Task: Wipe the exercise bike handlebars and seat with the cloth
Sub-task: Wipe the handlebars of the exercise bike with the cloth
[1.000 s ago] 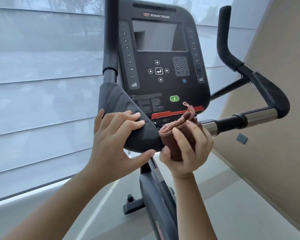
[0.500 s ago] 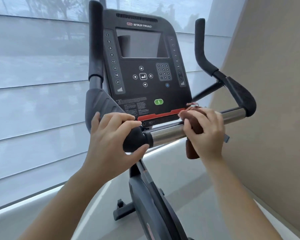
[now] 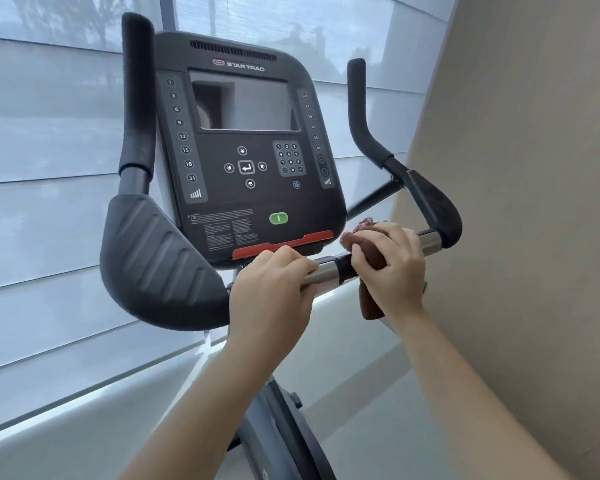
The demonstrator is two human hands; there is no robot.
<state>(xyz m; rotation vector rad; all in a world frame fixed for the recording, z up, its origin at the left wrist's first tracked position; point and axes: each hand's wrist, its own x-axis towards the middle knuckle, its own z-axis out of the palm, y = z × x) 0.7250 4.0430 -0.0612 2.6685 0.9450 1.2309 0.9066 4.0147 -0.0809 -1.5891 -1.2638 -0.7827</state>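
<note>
The exercise bike's handlebar has a chrome cross bar (image 3: 326, 270) below the black console (image 3: 246, 150), with padded black elbow rests (image 3: 153, 261) and upright grips on both sides. My left hand (image 3: 274, 292) grips the chrome bar just under the console. My right hand (image 3: 390, 268) holds a brown cloth (image 3: 369, 306) wrapped round the bar further right, with the cloth's end hanging below my palm. The seat is out of view.
A beige wall (image 3: 516, 202) runs close along the right, just beyond the right elbow rest (image 3: 437, 209). White window blinds (image 3: 49, 168) fill the left and back. The bike's frame (image 3: 284, 427) drops to a pale floor.
My left hand slid from the left elbow rest onto the chrome bar. My right hand moved the cloth rightwards along the bar. The view shifted, so the bike sits further right in frame.
</note>
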